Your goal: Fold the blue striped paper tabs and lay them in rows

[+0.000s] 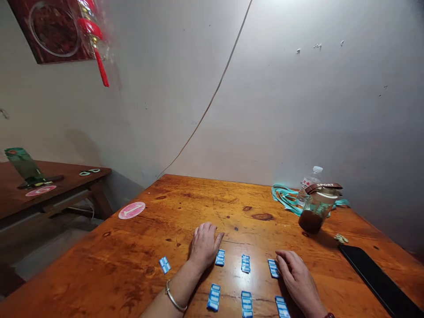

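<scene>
My left hand (pixel 204 243) lies palm down on the wooden table (pixel 198 198), its fingers stretched out and nothing seen in them. Just right of its wrist is a small blue-and-white stack (pixel 220 257). My right hand (pixel 296 272) rests with thumb and forefinger apart at the right edge of another such stack (pixel 273 268); whether it touches is hard to tell. Between the hands lies a third stack (pixel 245 263). Nearer me is a second row: a left stack (pixel 213 297), a middle stack (pixel 247 304) and a right stack (pixel 282 307). A flat blue-and-white piece (pixel 164 264) lies left of my left forearm.
Far right stand a brown-strapped jar (pixel 316 212) with dark contents and a water bottle (pixel 309 185), beside a teal strap (pixel 285 198). A black phone-like slab (pixel 377 278) lies at the right edge. A round pink number label (pixel 131 210) is at left. Another table (pixel 76 176) stands beyond.
</scene>
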Demonstrator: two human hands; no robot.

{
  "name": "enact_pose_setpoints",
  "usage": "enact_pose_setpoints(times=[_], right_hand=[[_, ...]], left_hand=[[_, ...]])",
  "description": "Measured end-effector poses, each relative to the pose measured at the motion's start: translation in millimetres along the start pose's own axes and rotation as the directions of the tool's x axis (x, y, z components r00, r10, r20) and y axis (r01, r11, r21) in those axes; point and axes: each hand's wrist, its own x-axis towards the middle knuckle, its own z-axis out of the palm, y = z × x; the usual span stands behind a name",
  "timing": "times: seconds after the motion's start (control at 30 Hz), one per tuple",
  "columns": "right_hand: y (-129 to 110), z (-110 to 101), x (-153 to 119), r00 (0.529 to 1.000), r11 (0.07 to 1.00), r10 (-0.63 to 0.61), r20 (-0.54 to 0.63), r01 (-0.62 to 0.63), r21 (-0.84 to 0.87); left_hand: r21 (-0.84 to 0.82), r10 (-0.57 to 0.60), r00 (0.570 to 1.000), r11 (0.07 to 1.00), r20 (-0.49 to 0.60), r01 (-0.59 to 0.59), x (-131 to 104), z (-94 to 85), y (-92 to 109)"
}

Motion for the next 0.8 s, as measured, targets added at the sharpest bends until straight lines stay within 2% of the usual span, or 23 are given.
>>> enact_pose_setpoints(times=[0.13, 0.2, 0.43, 0.67, 0.73, 0.8], right_hand=[[-0.3, 0.0, -0.5, 0.999, 1.0, 0.009, 0.053, -0.01, 0.013], [1.2, 0.0, -0.6, 0.998, 1.0, 0.017, 0.065, -0.018, 0.024], [6.2, 0.9, -1.4, 0.997, 0.997, 0.044, 0.069, -0.049, 0.066], [7.1, 0.6, -0.3, 0.994, 0.994, 0.066, 0.083, -0.072, 0.077], [8.1, 0.7, 0.7, 0.994, 0.994, 0.074, 0.083, -0.08, 0.075], [8.4, 0.4, 1.6, 0.994, 0.993, 0.078, 0.074, -0.084, 0.078]], left_hand=[[0.065, -0.007, 0.996, 0.998, 0.084, 0.001, -0.8, 7.8, -2.5], [0.052, -0.006, 0.996, 0.999, 0.092, 0.001, -1.7, 9.4, -4.2], [-0.065, 0.031, 0.999, 0.997, -0.043, -0.034, -0.4, 8.6, -4.6], [-0.1, 0.099, 0.994, 0.99, -0.04, -0.102, -1.9, 17.7, -9.2], [-0.129, 0.115, 0.992, 0.984, -0.055, -0.121, -2.9, 15.0, -7.2], [-0.2, 0.143, 0.985, 0.967, -0.093, -0.159, -4.4, 3.2, 1.6]])
